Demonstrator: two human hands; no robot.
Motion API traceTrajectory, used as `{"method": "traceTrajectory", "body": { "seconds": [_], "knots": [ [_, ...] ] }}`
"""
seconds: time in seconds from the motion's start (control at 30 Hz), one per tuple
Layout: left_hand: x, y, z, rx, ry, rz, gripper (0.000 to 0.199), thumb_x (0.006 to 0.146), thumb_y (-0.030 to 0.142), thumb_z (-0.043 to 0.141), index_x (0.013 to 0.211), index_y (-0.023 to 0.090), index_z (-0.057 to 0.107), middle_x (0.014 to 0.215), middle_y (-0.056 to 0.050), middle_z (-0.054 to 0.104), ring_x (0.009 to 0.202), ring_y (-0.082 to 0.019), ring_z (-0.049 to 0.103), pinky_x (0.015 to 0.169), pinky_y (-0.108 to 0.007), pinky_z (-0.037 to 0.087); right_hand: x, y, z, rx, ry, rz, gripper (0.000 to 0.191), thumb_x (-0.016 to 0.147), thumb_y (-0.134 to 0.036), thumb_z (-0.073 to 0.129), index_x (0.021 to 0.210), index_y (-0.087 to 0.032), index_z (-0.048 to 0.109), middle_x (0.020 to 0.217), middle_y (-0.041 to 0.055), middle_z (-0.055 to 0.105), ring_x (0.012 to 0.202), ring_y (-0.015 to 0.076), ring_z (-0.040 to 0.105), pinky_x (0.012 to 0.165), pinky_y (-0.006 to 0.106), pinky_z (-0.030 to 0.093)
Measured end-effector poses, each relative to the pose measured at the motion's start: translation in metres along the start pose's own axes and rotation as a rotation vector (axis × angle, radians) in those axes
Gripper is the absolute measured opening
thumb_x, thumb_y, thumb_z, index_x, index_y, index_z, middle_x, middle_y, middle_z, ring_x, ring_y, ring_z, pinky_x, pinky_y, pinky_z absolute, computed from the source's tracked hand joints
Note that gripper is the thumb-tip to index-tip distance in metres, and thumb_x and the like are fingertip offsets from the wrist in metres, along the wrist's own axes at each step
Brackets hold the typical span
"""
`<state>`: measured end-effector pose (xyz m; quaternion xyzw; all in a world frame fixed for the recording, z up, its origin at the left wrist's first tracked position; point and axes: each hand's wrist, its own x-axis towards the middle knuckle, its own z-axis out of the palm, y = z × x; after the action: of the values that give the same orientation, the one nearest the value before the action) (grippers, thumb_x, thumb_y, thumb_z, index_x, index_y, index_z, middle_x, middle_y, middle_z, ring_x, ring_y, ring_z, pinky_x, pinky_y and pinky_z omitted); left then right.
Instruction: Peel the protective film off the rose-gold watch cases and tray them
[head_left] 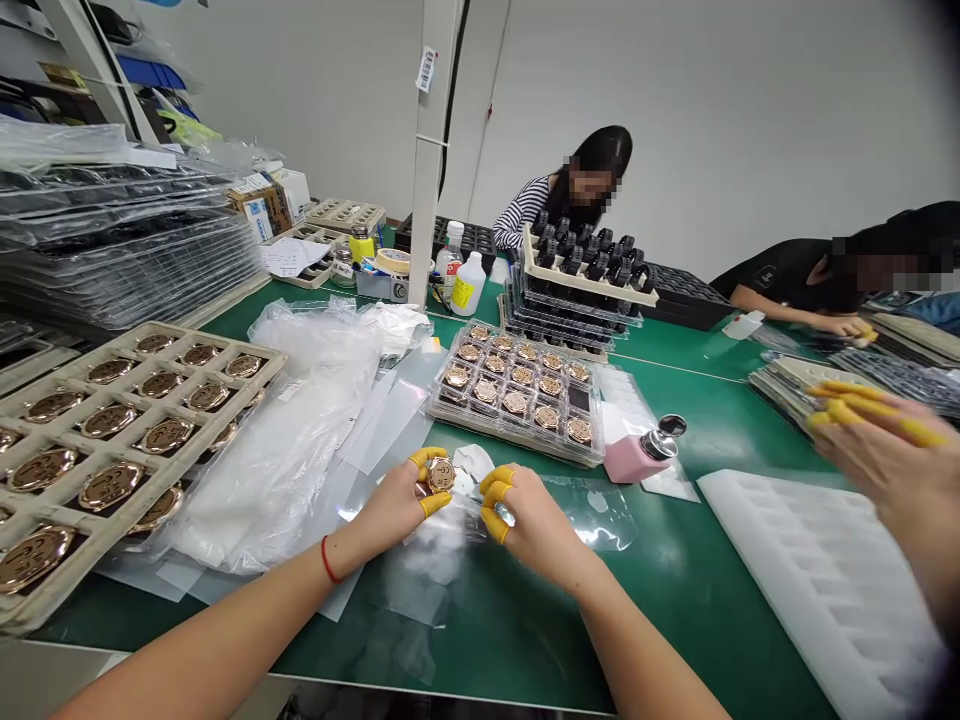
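Bottle (628,460), pink with a metal top, stands on a green table (697,545). Left of it, the left hand (401,500) pinches a gold disc (441,475) between fingertips in yellow covers. The right hand (538,512), also left of the bottle but closer, has its fingers curled together; whether they grip anything, I cannot tell. Just left of the bottle sits a clear tray (514,435) of similar discs; far left of it, beyond a plastic bag (277,460), a beige tray (180,462) carries more. Right of the bottle, a co-worker's blurred hand (885,450) shows near a white foam sheet (802,570).
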<state>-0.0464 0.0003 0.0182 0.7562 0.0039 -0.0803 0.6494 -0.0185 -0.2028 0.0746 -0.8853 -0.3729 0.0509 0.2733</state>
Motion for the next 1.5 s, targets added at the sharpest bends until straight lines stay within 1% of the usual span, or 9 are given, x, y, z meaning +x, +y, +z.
{"method": "traceTrajectory", "body": {
  "seconds": [0.13,0.27,0.4,0.57,1.07,1.17,1.23,1.37,1.5],
  "knots": [
    [-0.003,0.000,0.004,-0.025,-0.064,0.012,0.053,0.071,0.026,0.065,0.120,0.023,0.043,0.099,-0.005,0.065,0.078,-0.018,0.063,0.067,-0.029,0.050,0.000,-0.004,-0.002,0.481,0.147,0.209,0.006,0.079,-0.022,0.054,0.073,-0.020,0.055,0.102,0.0038,0.059,0.096,0.0185,0.051,0.087,0.036,0.037],
    [-0.007,0.003,0.011,-0.090,-0.166,0.045,0.052,0.071,0.023,0.065,0.119,0.024,0.045,0.102,-0.003,0.063,0.084,-0.018,0.062,0.075,-0.031,0.050,0.005,-0.004,0.012,0.916,0.083,0.458,0.019,0.072,-0.035,0.063,0.067,-0.018,0.056,0.112,0.0050,0.057,0.099,0.0205,0.052,0.086,0.034,0.038],
    [-0.010,0.006,0.013,-0.123,-0.204,0.042,0.051,0.072,0.021,0.065,0.119,0.025,0.045,0.106,-0.003,0.062,0.085,-0.017,0.061,0.078,-0.031,0.050,0.007,-0.005,0.020,1.018,0.073,0.487,0.021,0.067,-0.036,0.067,0.064,-0.017,0.058,0.103,0.0041,0.059,0.093,0.0187,0.052,0.086,0.032,0.037],
    [-0.012,0.010,0.013,-0.134,-0.247,0.057,0.053,0.072,0.020,0.065,0.121,0.025,0.046,0.106,-0.002,0.061,0.088,-0.017,0.061,0.079,-0.030,0.049,0.008,-0.005,0.020,1.057,0.008,0.449,0.010,0.068,-0.027,0.063,0.070,-0.017,0.060,0.080,0.0013,0.060,0.078,0.0153,0.051,0.077,0.029,0.038],
    [-0.015,0.013,0.013,-0.127,-0.249,0.047,0.053,0.071,0.019,0.065,0.120,0.024,0.045,0.100,-0.002,0.062,0.085,-0.016,0.061,0.078,-0.030,0.049,0.009,-0.003,0.029,0.818,0.034,0.414,0.003,0.072,-0.019,0.052,0.071,-0.018,0.055,0.084,0.0007,0.059,0.081,0.0152,0.053,0.077,0.028,0.041],
    [-0.015,0.015,0.012,-0.096,-0.224,0.041,0.049,0.072,0.020,0.064,0.118,0.024,0.047,0.098,-0.002,0.062,0.081,-0.015,0.060,0.073,-0.027,0.049,0.007,-0.003,0.022,0.581,0.071,0.357,0.006,0.076,-0.022,0.052,0.077,-0.019,0.057,0.089,0.0026,0.061,0.087,0.0172,0.055,0.081,0.030,0.041],
    [-0.013,0.016,0.011,-0.055,-0.193,0.036,0.048,0.072,0.022,0.065,0.117,0.023,0.047,0.096,-0.002,0.062,0.080,-0.015,0.060,0.071,-0.026,0.048,0.004,0.004,0.012,0.288,0.112,0.322,0.013,0.078,-0.027,0.053,0.086,-0.019,0.059,0.094,0.0047,0.061,0.092,0.0199,0.054,0.083,0.033,0.040],
    [-0.006,0.012,0.009,-0.032,-0.168,-0.014,0.053,0.070,0.026,0.067,0.117,0.020,0.045,0.097,-0.004,0.062,0.082,-0.017,0.060,0.073,-0.029,0.048,-0.005,0.035,-0.005,-0.281,0.080,0.465,0.014,0.076,-0.028,0.058,0.085,-0.017,0.061,0.086,0.0113,0.060,0.083,0.0263,0.055,0.070,0.036,0.038],
    [-0.001,0.006,0.008,-0.032,-0.167,-0.011,0.052,0.071,0.029,0.066,0.117,0.020,0.045,0.100,-0.005,0.062,0.085,-0.018,0.060,0.077,-0.031,0.048,-0.015,0.062,-0.003,-0.359,-0.019,0.582,0.013,0.071,-0.025,0.065,0.079,-0.018,0.058,0.081,0.0107,0.057,0.070,0.0232,0.054,0.055,0.031,0.032]
  ]
}}
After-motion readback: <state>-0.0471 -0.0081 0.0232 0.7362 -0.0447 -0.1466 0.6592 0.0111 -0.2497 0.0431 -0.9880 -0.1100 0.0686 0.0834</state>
